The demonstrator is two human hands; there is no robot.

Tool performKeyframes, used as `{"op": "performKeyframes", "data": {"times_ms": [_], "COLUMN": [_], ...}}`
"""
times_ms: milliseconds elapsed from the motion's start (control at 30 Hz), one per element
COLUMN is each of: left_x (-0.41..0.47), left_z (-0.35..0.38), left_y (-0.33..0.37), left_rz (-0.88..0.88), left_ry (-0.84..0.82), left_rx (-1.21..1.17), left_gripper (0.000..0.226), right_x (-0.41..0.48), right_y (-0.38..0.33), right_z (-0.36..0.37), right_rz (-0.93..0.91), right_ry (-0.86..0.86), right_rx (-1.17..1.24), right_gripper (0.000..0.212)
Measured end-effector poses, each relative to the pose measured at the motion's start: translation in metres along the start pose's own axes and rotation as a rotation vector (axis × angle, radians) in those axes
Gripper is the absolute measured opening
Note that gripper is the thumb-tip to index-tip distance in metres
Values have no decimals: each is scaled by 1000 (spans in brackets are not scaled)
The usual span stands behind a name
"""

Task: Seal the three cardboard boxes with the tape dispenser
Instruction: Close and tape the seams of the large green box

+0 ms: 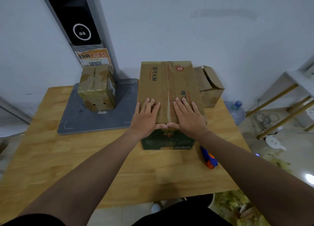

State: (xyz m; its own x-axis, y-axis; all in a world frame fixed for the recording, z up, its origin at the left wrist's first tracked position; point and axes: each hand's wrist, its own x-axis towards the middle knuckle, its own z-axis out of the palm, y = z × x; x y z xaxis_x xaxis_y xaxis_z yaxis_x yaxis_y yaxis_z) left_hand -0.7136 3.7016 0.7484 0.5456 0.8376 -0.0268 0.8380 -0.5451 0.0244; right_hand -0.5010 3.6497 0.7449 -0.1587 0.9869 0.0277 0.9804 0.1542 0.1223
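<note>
A large brown cardboard box (168, 83) with a green printed front stands in the middle of the wooden table (105, 166). My left hand (147, 117) and my right hand (187, 117) lie flat on its closed top flaps, one on each side of the taped centre seam, thumbs meeting at the near edge. A smaller box (96, 91) wrapped in tape sits to the left on a grey base plate. A third box (209, 86) with a raised flap stands behind the large one on the right. The blue and orange tape dispenser (209, 159) lies on the table at my right forearm.
A grey base plate (81, 123) carries a tall kiosk column (81, 21) at the back left. The white wall is close behind the boxes. A water bottle (237, 111) and a gold-legged white shelf (292, 96) stand on the floor to the right.
</note>
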Motion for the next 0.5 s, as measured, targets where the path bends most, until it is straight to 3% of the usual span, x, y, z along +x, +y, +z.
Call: {"op": "performKeyframes", "data": {"times_ms": [200, 300, 400, 500], "left_x": [-8, -16, -22, -24], "left_z": [4, 10, 15, 17], "left_y": [-19, -30, -22, 0], "left_rz": [100, 81, -80, -374], "left_ry": [45, 59, 125, 265], "left_rx": [14, -168, -458, -738], "left_gripper": [105, 91, 73, 62], "right_x": [-12, -29, -38, -33], "right_y": [30, 44, 42, 24], "right_z": [11, 15, 26, 27], "right_rz": [-87, -32, 147, 461], "right_ry": [53, 119, 216, 390], "right_rx": [6, 96, 490, 941], "right_gripper": [97, 87, 69, 53]}}
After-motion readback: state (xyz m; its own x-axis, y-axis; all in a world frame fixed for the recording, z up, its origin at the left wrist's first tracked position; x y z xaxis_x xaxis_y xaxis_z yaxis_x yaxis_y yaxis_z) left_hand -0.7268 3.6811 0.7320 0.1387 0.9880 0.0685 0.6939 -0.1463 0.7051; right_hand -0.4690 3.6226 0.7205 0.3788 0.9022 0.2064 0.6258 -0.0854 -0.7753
